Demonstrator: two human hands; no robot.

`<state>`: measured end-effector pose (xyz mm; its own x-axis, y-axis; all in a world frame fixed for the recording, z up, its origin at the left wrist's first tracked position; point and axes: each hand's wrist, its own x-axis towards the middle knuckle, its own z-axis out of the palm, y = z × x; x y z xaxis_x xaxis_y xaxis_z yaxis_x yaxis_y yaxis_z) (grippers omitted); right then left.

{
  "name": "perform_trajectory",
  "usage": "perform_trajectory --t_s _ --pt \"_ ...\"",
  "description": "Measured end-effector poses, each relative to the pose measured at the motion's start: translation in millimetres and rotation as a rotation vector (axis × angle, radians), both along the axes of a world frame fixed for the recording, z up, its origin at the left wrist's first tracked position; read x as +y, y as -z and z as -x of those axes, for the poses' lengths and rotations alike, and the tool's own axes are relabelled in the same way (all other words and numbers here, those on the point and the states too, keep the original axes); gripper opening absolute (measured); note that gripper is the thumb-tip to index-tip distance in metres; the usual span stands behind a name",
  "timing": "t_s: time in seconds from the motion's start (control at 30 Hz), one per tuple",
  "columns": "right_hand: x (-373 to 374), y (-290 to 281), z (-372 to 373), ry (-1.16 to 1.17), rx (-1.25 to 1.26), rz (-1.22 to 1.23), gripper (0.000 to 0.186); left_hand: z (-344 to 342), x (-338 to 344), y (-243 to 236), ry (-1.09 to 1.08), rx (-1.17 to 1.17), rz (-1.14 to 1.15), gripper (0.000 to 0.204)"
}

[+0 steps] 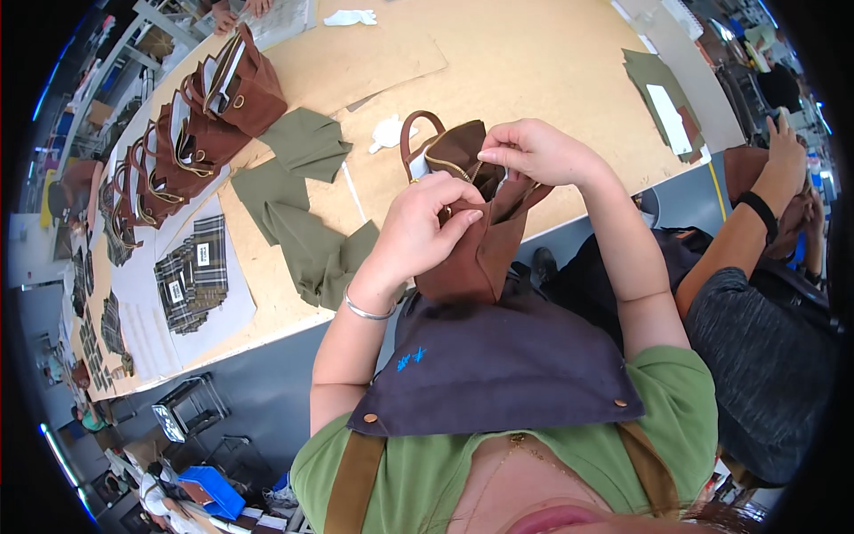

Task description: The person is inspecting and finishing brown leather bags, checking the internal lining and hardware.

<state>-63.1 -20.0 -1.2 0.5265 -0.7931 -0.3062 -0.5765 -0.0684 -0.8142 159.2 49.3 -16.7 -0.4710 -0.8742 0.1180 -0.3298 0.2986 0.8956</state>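
A small brown handbag [471,258] with a looped handle and a gold-toned zipper rests at the table's near edge, close against my apron. Its mouth gapes, showing a dark brown lining. My left hand [427,222] grips the bag's near left rim, thumb and fingers closed on the edge. At the far right of the opening, my right hand [534,151] pinches the zipper edge between thumb and fingertips. The lower part of the bag's inside is hidden by its walls and my hands.
Several finished-looking brown handbags [240,89] stand in a row at the left. Olive fabric pieces [302,214] lie nearer, with plaid pieces [191,276] on white paper beside them. More olive fabric [654,89] lies far right. A co-worker's arm [756,205] is at my right.
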Motion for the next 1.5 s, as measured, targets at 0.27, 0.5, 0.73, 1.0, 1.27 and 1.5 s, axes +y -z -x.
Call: perform_trajectory --t_s 0.27,0.5,0.73,1.0,1.27,1.5 --pt "-3 4 -13 -0.095 0.083 -0.002 0.036 -12 -29 2 -0.060 -0.013 -0.216 0.020" --pt "-2 10 -1 -0.168 -0.027 -0.135 0.023 0 -52 39 -0.369 0.040 0.063 0.015" --pt "0 18 -1 -0.191 -0.038 -0.151 0.012 -9 -50 45 -0.034 -0.194 0.118 0.039" --pt "3 16 -1 -0.198 -0.034 -0.065 0.014 -12 -61 36 -0.074 -0.052 -0.185 0.015" --pt "1 14 -4 -0.205 0.054 -0.075 0.013 11 -52 48 -0.397 -0.279 0.301 0.012" --pt "4 16 3 -0.181 0.008 0.019 0.013 -4 -27 17 -0.031 -0.168 0.560 0.020"
